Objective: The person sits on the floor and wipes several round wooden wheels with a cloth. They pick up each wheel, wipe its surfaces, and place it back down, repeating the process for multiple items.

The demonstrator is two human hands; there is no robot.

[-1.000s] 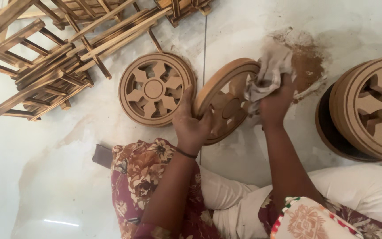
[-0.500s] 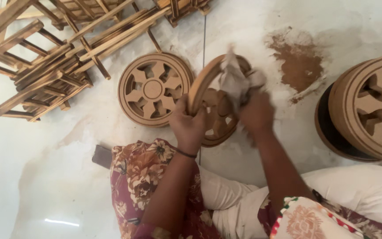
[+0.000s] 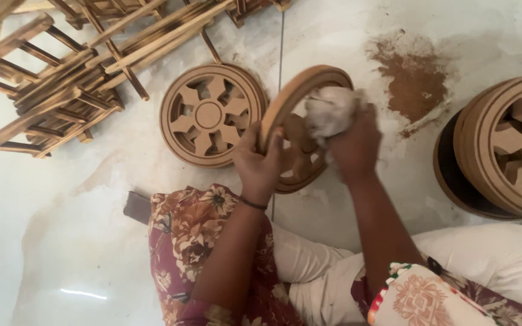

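Left hand grip clamped on tilted wooden wheel, right hand grip around white cloth.

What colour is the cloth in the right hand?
Off-white cloth, bunched in the right hand; head view.

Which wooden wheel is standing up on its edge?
The wooden wheel in the middle, held by the left hand. The one beside it lies flat on the floor.

The left hand grips the rim of a wooden wheel held on edge, its fingers curled over the rim. The right hand presses a white cloth against the wheel's face, just beside those fingers. Another wheel lies flat on the floor beyond the left fingers.
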